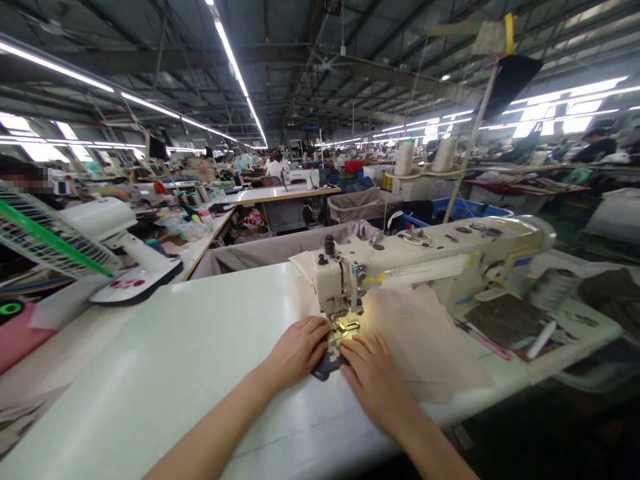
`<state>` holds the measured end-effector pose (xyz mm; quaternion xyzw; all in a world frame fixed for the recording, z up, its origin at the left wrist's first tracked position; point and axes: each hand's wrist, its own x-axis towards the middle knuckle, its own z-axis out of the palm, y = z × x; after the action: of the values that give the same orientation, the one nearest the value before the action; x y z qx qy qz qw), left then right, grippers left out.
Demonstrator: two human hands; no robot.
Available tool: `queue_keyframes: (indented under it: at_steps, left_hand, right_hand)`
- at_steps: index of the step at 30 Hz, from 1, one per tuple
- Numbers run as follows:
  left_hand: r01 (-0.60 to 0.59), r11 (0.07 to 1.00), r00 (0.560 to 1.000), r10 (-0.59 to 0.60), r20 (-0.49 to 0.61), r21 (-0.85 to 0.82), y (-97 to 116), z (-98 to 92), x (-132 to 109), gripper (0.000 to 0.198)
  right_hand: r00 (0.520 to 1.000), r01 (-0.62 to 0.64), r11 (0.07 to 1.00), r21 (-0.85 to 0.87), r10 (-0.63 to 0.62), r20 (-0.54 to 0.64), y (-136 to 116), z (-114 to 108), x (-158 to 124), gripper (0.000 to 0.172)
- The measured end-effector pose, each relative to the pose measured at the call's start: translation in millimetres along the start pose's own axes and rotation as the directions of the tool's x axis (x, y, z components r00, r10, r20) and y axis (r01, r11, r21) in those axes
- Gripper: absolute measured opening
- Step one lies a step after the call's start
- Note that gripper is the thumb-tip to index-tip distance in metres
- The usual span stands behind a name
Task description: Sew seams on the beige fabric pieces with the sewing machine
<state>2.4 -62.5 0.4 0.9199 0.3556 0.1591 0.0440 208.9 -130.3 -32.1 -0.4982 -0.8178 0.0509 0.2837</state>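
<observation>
A cream sewing machine (333,290) stands over the work surface, its lamp lighting the metal presser foot (349,326). My left hand (299,348) lies palm down just left of the foot, fingers stretched forward and slightly bent. On the other side, my right hand (374,375) rests flat with its fingers spread toward the foot. Between the hands is a small dark flat piece (329,365) with a pale mark; whether it is cloth or part of the machine I cannot tell. Beige fabric (415,340) spreads right of the needle area. Fingertips partly hide what lies beneath them.
Pink-handled snips (487,341), a brown cloth (503,323) and a grey thread cone (553,289) lie right of the machine. A white fan (135,267) stands at left. Behind the table hangs a grey cloth-lined bin (280,248); a thread stand (425,175) rises behind the machine.
</observation>
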Motion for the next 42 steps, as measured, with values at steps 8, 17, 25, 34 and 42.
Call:
queue_keyframes:
  at_steps: [8,17,25,34,42]
  left_hand:
    - [-0.016,0.999,1.000,0.015,0.014,0.041,-0.4,-0.3,0.5,0.034]
    - [0.009,0.998,0.999,-0.012,0.050,0.069,-0.5,-4.1,3.8,0.032]
    - [0.052,0.992,0.998,-0.056,0.035,0.111,2.0,-3.7,4.3,0.031]
    - [0.067,0.993,0.997,-0.063,0.050,-0.094,22.7,-1.0,-3.6,0.027]
    - [0.044,0.999,0.999,-0.044,-0.023,-0.027,39.6,3.2,-11.8,0.019]
  right_hand:
    - [1.000,-0.006,1.000,0.002,0.006,0.004,2.0,1.6,-1.9,0.026]
    - [0.999,-0.031,0.999,0.022,0.031,0.020,0.3,0.6,-0.1,0.027]
    - [0.999,-0.043,0.998,0.035,0.043,0.011,-1.8,-0.1,0.1,0.025]
    - [0.999,-0.024,0.997,0.070,0.026,-0.019,-7.6,-2.3,-1.9,0.022]
    - [1.000,0.001,0.997,0.075,-0.003,0.016,-6.9,-6.3,-4.6,0.017]
